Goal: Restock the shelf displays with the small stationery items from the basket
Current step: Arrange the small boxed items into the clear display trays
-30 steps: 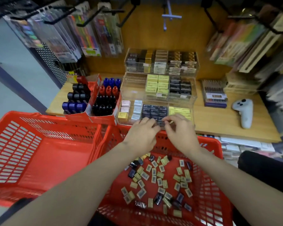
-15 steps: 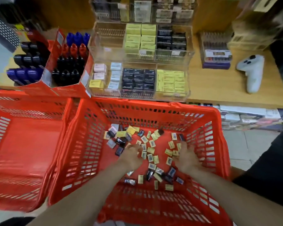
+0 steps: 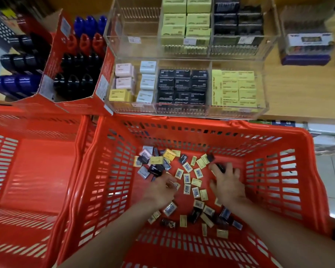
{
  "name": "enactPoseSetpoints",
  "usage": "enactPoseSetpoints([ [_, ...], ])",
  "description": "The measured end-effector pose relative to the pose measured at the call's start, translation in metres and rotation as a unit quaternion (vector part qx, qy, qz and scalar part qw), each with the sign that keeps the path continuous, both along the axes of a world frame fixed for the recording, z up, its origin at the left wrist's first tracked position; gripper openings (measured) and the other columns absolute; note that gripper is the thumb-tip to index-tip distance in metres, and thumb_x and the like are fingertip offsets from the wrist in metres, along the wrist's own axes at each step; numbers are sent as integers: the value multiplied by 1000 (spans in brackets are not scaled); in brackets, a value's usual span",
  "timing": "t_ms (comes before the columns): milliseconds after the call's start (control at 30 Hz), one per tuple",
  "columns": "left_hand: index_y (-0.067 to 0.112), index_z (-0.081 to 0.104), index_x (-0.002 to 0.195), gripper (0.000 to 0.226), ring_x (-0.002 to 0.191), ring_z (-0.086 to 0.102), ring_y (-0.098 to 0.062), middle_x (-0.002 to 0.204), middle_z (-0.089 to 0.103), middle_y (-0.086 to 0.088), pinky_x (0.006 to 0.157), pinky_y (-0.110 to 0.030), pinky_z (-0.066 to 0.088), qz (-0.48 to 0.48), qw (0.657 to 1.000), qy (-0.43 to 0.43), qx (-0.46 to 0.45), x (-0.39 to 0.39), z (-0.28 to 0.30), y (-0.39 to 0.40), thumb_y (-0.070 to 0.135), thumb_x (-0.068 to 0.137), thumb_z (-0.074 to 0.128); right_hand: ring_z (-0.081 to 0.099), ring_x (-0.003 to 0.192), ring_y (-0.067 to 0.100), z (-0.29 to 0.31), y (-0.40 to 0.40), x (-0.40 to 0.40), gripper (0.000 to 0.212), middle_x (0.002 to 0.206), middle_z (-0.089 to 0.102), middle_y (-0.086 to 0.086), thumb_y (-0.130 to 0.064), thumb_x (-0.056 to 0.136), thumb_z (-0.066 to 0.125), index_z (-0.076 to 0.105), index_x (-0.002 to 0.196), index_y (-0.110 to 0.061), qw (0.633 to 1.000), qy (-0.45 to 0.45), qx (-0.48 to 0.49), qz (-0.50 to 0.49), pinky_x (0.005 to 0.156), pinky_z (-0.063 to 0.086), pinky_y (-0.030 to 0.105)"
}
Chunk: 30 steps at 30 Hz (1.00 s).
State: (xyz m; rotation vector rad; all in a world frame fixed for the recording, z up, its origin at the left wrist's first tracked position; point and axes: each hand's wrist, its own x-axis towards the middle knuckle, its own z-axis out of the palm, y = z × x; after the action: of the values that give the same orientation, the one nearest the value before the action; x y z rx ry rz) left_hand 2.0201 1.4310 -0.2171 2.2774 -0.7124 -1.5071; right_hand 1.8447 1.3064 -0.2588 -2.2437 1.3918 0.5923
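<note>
A red basket (image 3: 201, 123) in front of me holds several small boxed stationery items (image 3: 188, 178), pale yellow and black, scattered on its floor. Both my hands are down inside it. My left hand (image 3: 160, 190) has its fingers curled and pinches a small pale box at its fingertips. My right hand (image 3: 228, 185) lies with fingers spread over the items, its fingertips touching a black box (image 3: 219, 167). On the shelf beyond stands the clear acrylic display (image 3: 182, 111), with pastel boxes (image 3: 124, 82), black boxes (image 3: 182, 86) and yellow-green boxes (image 3: 234, 88) in separate compartments.
A second red basket (image 3: 37, 171) sits at the left, touching the first. Red cardboard cartons of markers (image 3: 77, 74) stand left of the display. A second acrylic tier (image 3: 191, 45) rises behind it. Bare wooden shelf (image 3: 302, 97) lies to the right, with a purple-based pack (image 3: 306, 49) further back.
Both hands left the display's black compartment and dropped into the basket. Since half a second ago the view has closed in, and the right hand has reached forward to the black box.
</note>
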Motion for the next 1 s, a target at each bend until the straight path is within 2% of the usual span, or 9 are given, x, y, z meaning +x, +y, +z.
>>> enactPoseSetpoints([
  [233,24,66,112,18,113,58,-12,121,63,7,90,-19,45,41,997,62,-5,-7,3,6,20,100,54,35,121,30,-4,-5,4,41,133,30,8,-15,93,57,47,128,-33,999,-33,41,2,88,49,41],
  [367,21,66,110,18,96,64,-14,111,68,-2,68,-16,51,167,981,101,2,-4,5,5,15,98,53,56,94,23,9,1,5,28,121,49,3,-14,87,68,55,104,-32,983,-148,67,-85,76,52,31],
  [467,17,63,112,15,102,64,-19,116,65,-7,75,-28,60,335,918,210,18,-8,13,-1,20,98,57,62,66,11,30,24,21,27,103,61,-2,-16,86,72,56,95,-36,933,-257,157,-198,47,45,15],
  [533,18,65,113,25,106,63,-22,116,67,-7,83,-42,59,389,873,293,15,-11,15,-2,37,98,56,63,79,10,43,46,37,28,108,63,-8,-18,88,70,57,100,-40,914,-299,209,-179,59,47,17],
  [667,12,73,103,46,88,72,-22,97,75,-8,73,-35,56,459,792,401,-25,-7,19,3,54,93,56,60,109,5,67,64,63,36,121,60,-18,-35,99,53,51,133,-46,896,-335,267,-116,90,53,28],
  [767,13,72,107,39,75,70,-18,92,74,-6,65,-31,57,516,757,398,-39,10,17,13,42,80,73,67,68,1,72,47,60,34,104,70,-16,-39,103,40,53,134,-41,913,-338,214,-77,61,56,20],
  [833,14,71,106,32,72,65,-17,85,73,-4,64,-30,56,529,756,384,-31,19,15,15,38,84,74,55,45,1,62,24,50,30,89,71,-7,-34,103,45,62,127,-27,944,-304,119,-54,47,40,9],
  [900,14,69,103,27,68,63,-17,74,74,-4,61,-29,56,543,760,357,-17,24,13,14,36,87,73,61,79,4,47,0,40,33,115,62,4,-29,99,55,57,131,-23,971,-233,22,-44,72,48,16],
  [1000,15,64,110,28,65,62,-15,82,71,-2,54,-27,53,525,786,327,-8,26,10,11,35,91,69,44,124,29,21,-14,37,60,133,43,11,-42,92,61,38,146,-27,993,-116,-11,31,104,43,38],
])
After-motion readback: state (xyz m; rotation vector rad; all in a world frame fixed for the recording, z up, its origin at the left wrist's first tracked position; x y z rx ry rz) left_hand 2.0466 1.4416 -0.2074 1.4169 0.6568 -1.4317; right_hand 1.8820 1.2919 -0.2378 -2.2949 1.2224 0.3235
